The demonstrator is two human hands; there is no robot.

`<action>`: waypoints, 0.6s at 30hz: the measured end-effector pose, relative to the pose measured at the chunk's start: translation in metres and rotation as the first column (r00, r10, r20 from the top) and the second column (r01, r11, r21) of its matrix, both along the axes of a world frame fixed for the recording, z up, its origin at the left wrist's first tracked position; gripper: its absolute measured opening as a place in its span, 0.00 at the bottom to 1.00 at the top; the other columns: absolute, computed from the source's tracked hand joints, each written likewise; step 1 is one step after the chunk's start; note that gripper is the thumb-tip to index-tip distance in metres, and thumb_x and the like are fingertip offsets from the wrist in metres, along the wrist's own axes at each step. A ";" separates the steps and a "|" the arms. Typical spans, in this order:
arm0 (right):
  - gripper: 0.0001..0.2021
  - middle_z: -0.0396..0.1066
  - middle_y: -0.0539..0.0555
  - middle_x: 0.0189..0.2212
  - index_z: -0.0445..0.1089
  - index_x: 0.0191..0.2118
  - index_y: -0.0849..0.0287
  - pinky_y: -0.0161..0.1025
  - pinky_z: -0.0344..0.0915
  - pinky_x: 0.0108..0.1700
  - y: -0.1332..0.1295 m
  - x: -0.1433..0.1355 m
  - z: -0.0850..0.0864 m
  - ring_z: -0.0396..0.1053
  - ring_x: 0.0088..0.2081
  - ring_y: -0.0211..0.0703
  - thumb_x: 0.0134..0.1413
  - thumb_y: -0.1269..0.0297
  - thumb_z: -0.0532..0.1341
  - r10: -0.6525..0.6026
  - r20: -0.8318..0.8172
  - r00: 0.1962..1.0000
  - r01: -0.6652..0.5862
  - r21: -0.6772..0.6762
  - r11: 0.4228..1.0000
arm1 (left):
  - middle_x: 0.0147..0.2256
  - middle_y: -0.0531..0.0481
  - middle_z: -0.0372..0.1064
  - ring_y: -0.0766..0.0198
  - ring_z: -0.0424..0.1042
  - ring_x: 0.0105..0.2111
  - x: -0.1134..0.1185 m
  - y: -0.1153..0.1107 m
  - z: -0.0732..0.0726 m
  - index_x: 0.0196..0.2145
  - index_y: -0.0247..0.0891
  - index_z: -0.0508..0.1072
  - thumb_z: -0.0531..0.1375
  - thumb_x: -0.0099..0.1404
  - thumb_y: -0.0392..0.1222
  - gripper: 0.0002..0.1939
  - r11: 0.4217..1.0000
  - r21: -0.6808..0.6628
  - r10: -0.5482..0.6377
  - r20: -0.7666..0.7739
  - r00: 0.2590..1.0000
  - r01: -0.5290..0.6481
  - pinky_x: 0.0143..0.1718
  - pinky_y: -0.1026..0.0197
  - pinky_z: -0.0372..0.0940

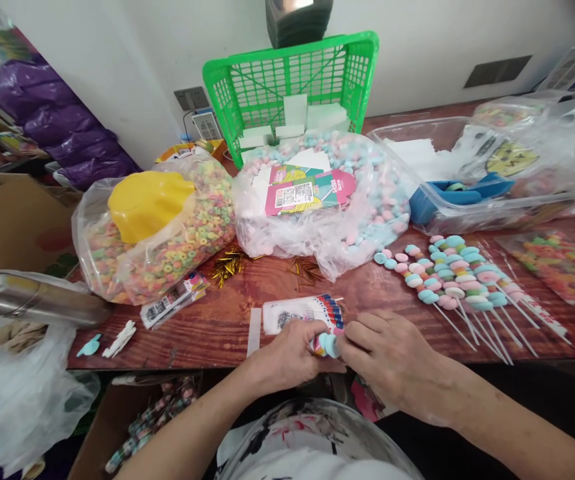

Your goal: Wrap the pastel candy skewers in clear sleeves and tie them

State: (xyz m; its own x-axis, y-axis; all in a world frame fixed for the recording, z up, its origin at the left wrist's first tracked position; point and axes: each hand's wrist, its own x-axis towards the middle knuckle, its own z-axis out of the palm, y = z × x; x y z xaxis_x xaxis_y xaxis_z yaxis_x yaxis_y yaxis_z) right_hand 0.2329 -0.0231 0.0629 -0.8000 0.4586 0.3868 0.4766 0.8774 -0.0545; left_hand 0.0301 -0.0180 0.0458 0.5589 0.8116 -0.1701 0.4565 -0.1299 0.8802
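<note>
Gripping light-blue round candy stack (pixel 329 345) in left hand (pixel 294 355), at near edge of red-brown wooden tabletop (pixel 212 337), beside flat white printed packets (pixel 281 316). Curling right hand (pixel 392 363) at stack's end; cannot tell its hold.

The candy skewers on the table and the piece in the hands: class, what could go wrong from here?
1. The blue candy is at the front edge of the table, between the left hand and right hand; if it slips, it might drop off the table.
2. The candy skewers have sticks pointing toward the right arm; a careless sweep could scatter them.
</note>
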 end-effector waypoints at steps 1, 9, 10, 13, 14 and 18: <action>0.06 0.66 0.53 0.29 0.67 0.35 0.60 0.42 0.50 0.34 0.001 0.001 0.002 0.58 0.31 0.43 0.58 0.72 0.54 -0.014 -0.028 1.000 0.015 0.038 0.999 | 0.24 0.58 0.62 0.70 0.56 0.27 -0.001 0.000 0.002 0.28 0.34 0.71 0.65 0.55 0.44 0.11 0.999 0.043 0.025 -0.043 0.999 -0.023 0.28 0.67 0.51; 0.11 0.68 0.54 0.27 0.70 0.32 0.61 0.42 0.53 0.35 0.005 0.010 0.022 0.62 0.32 0.41 0.59 0.76 0.52 0.049 -0.097 0.994 -0.031 0.174 0.984 | 0.24 0.60 0.57 0.70 0.55 0.26 -0.013 -0.001 0.007 0.27 0.35 0.69 0.71 0.46 0.48 0.18 0.994 -0.108 0.003 -0.046 0.999 -0.008 0.26 0.68 0.50; 0.11 0.68 0.54 0.28 0.70 0.31 0.61 0.42 0.54 0.35 0.005 0.010 0.022 0.62 0.33 0.41 0.59 0.76 0.52 0.063 -0.102 0.993 -0.044 0.177 0.983 | 0.24 0.60 0.57 0.70 0.55 0.27 -0.013 -0.001 0.006 0.27 0.36 0.69 0.71 0.45 0.49 0.19 0.988 -0.156 -0.019 -0.011 1.000 0.017 0.26 0.68 0.50; 0.11 0.69 0.54 0.29 0.70 0.31 0.60 0.42 0.54 0.35 0.003 0.007 0.018 0.62 0.32 0.41 0.59 0.75 0.52 0.086 -0.102 0.991 -0.065 0.188 0.980 | 0.25 0.59 0.57 0.70 0.56 0.28 -0.011 -0.002 0.005 0.29 0.35 0.69 0.71 0.45 0.49 0.20 0.965 -0.255 -0.055 0.057 0.997 0.067 0.26 0.69 0.51; 0.11 0.69 0.54 0.29 0.70 0.31 0.60 0.42 0.54 0.35 0.003 0.005 0.017 0.61 0.32 0.41 0.59 0.75 0.51 0.091 -0.097 0.991 -0.071 0.194 0.978 | 0.25 0.59 0.57 0.70 0.56 0.28 -0.010 -0.002 0.005 0.29 0.35 0.69 0.71 0.45 0.49 0.20 0.957 -0.278 -0.060 0.075 0.995 0.079 0.27 0.69 0.51; 0.12 0.68 0.55 0.28 0.69 0.31 0.60 0.43 0.53 0.35 0.001 -0.003 0.016 0.59 0.30 0.42 0.57 0.76 0.51 0.099 -0.075 0.992 -0.082 0.199 0.977 | 0.26 0.58 0.58 0.70 0.56 0.28 -0.006 -0.004 0.004 0.29 0.34 0.68 0.70 0.47 0.47 0.18 0.927 -0.353 -0.070 0.167 0.984 0.126 0.28 0.68 0.54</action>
